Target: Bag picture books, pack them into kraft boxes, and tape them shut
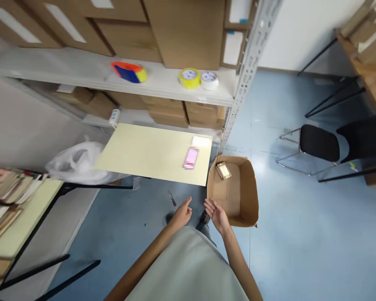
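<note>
My left hand (182, 214) hovers in front of a pale yellow board (150, 152), its index finger stretched out and the others partly bent, with nothing in it. Beside it, palm turned up and fingers extended, my empty right hand (218, 216) hangs near the left wall of an open cardboard box (249, 192). A small bundle (223, 170), perhaps books or cards, lies in that box. On the board's right end rest a pixelated pink item (191, 158) and a white paper pad (201, 141).
Boxes fill a metal shelf (163, 85) holding yellow tape (189, 78), white tape (209, 80) and a coloured band (129, 72). Books (6, 188) and a plastic bag (81, 163) are left. A knife-like object (172, 198) lies on the floor. A black chair (319, 143) stands right.
</note>
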Demonstrator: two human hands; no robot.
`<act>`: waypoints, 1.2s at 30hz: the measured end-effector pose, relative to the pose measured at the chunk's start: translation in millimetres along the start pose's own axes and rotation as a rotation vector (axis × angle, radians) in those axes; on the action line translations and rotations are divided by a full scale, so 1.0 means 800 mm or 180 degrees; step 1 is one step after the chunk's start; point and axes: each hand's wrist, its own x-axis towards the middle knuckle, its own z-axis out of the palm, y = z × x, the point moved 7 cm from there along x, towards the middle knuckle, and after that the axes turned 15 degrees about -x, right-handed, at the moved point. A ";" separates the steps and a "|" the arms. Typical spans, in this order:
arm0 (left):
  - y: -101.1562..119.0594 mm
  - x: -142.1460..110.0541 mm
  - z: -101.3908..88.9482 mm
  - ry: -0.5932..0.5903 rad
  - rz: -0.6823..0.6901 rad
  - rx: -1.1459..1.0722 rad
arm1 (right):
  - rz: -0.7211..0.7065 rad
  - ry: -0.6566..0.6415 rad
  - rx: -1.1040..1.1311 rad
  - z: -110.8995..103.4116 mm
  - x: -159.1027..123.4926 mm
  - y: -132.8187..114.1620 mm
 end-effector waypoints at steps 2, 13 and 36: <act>0.007 -0.021 -0.045 0.0315 0.0019 -0.0330 | -0.0039 -0.0260 -0.0272 0.038 -0.012 -0.014; -0.010 -0.172 -0.272 0.1703 0.0706 -0.2102 | -0.0456 -0.1096 -0.1542 0.313 -0.043 -0.027; -0.283 -0.443 -0.650 0.3718 0.0654 -0.3421 | 0.0209 -0.2314 -0.3123 0.791 0.000 0.291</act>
